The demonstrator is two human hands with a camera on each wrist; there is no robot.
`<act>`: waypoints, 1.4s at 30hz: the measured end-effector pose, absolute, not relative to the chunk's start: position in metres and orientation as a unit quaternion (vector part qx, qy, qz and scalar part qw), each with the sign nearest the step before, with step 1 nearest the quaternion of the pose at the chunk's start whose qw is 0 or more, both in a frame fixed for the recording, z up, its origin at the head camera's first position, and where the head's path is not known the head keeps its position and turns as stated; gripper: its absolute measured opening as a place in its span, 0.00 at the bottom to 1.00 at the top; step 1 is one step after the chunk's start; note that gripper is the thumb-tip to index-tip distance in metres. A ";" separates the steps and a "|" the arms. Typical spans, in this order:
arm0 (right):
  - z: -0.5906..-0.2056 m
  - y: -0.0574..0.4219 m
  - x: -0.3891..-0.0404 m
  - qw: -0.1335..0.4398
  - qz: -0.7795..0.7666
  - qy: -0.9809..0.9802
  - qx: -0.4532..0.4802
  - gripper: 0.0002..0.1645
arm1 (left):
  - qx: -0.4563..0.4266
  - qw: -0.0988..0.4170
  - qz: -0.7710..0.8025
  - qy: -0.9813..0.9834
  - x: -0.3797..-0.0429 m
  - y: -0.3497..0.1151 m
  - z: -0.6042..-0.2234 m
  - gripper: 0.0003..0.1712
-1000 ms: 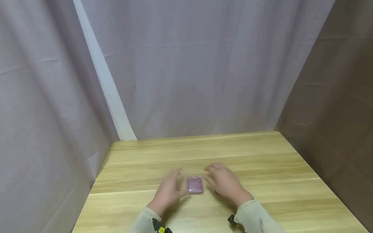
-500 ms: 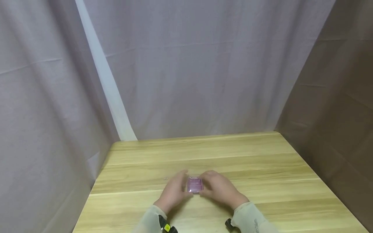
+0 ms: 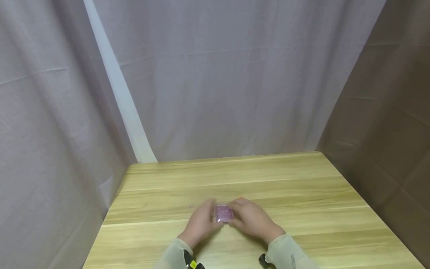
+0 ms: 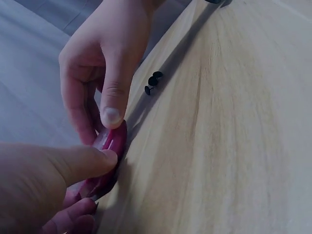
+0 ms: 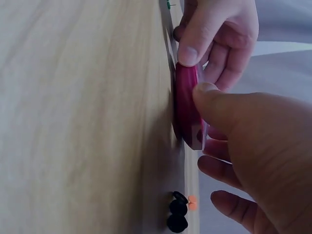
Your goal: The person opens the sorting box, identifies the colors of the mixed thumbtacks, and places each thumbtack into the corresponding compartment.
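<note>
A flat magenta box (image 3: pixel 224 213) with a clear lid sits between both hands, low at the wooden tabletop. My left hand (image 3: pixel 201 225) pinches its left side, thumb at the near edge and fingers behind. On the opposite side, my right hand (image 3: pixel 252 220) grips it the same way. The right wrist view shows the two thumbs pressing the magenta edge (image 5: pixel 184 100), with the clear lid on the far side. Fingers partly hide the box's back in both wrist views.
Small black flat-headed pins (image 5: pixel 177 214) lie on the table beside the right hand, with an orange pin (image 5: pixel 192 202) behind them. A green pin (image 5: pixel 168 4) shows near the left hand. Tiny pale pieces (image 3: pixel 190 206) lie left of it. Grey curtains (image 3: pixel 215 93) surround the wooden table (image 3: pixel 285 175).
Both hands have moved inward from either side and taken hold of the box, which stays in about the same place. Tiny pale pieces have come into sight left of the left hand.
</note>
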State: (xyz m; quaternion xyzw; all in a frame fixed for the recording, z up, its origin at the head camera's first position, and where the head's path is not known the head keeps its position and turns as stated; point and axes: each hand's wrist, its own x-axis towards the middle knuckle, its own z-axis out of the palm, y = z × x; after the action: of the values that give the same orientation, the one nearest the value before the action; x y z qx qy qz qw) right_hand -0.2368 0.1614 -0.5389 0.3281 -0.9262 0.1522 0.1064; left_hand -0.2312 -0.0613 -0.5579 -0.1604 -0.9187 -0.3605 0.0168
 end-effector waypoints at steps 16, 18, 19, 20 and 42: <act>-0.538 0.164 -0.252 0.055 0.234 -0.924 0.298 0.21 | -0.130 -0.002 -0.386 -0.913 -0.232 -0.060 -0.556 0.52; -0.537 0.164 -0.255 0.052 0.242 -0.925 0.289 0.21 | -0.128 -0.006 -0.387 -0.913 -0.231 -0.059 -0.556 0.53; -0.537 0.163 -0.257 0.052 0.243 -0.925 0.287 0.21 | -0.128 -0.006 -0.388 -0.913 -0.231 -0.059 -0.556 0.53; -0.536 0.163 -0.258 0.051 0.244 -0.926 0.283 0.21 | -0.128 -0.006 -0.388 -0.913 -0.231 -0.059 -0.556 0.53; -0.527 0.161 -0.283 -0.011 0.306 -0.925 0.226 0.29 | -0.102 -0.004 -0.390 -0.915 -0.232 -0.056 -0.558 0.54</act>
State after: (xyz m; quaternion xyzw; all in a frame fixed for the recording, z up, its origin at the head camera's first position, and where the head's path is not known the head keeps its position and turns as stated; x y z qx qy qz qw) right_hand -0.2834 0.1608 -0.5269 0.2256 -0.9249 0.3059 -0.0114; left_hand -0.2321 -0.0564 -0.5577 -0.1023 -0.9151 -0.3901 -0.0041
